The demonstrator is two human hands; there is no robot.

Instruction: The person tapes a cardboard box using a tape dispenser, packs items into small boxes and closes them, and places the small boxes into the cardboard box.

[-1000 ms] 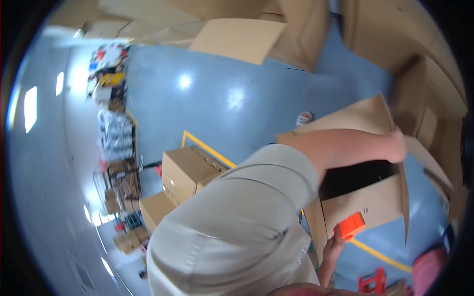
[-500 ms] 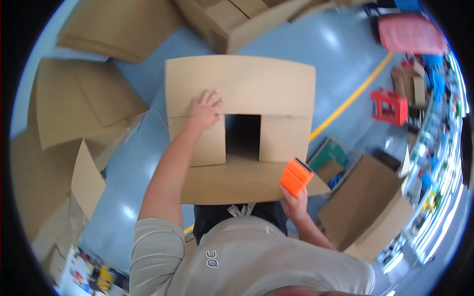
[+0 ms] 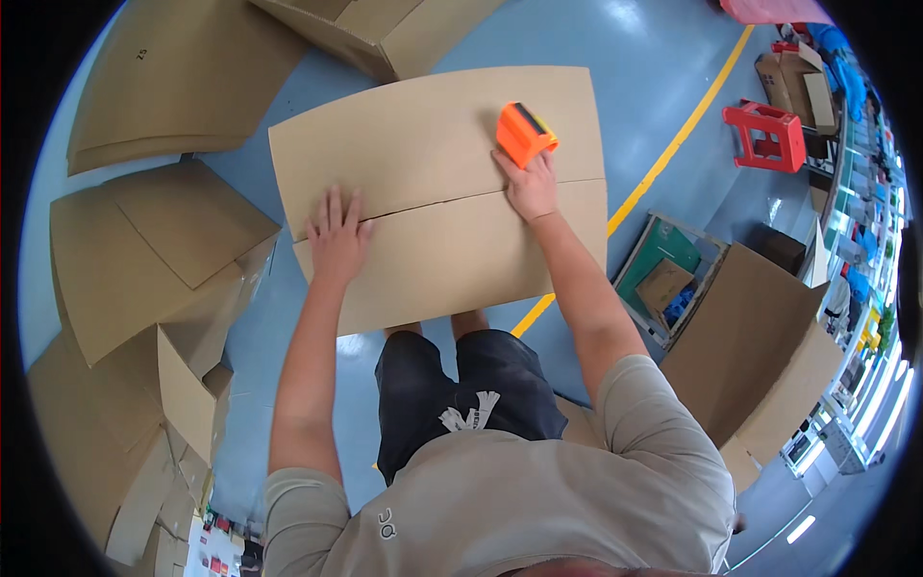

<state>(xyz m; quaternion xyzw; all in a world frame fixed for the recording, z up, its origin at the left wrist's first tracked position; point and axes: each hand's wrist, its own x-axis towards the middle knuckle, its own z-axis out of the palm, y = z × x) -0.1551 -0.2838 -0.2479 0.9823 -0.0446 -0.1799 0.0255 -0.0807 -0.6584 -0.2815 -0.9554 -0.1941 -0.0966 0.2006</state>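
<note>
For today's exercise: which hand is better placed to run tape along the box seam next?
Probably the right hand: it holds the orange tape dispenser by the seam of the cardboard box, while the left hand lies flat pressing the flaps.

Flattened cardboard sheets (image 3: 144, 240) cover the blue floor's (image 3: 596, 48) left side; a red stool (image 3: 769, 135) stands beyond the yellow line (image 3: 673, 154).

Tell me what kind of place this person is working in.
Probably a warehouse or packing area. Flattened and open cardboard boxes lie all around on a blue painted floor with a yellow line, and the right hand holds an orange tape dispenser on a closed carton.
</note>
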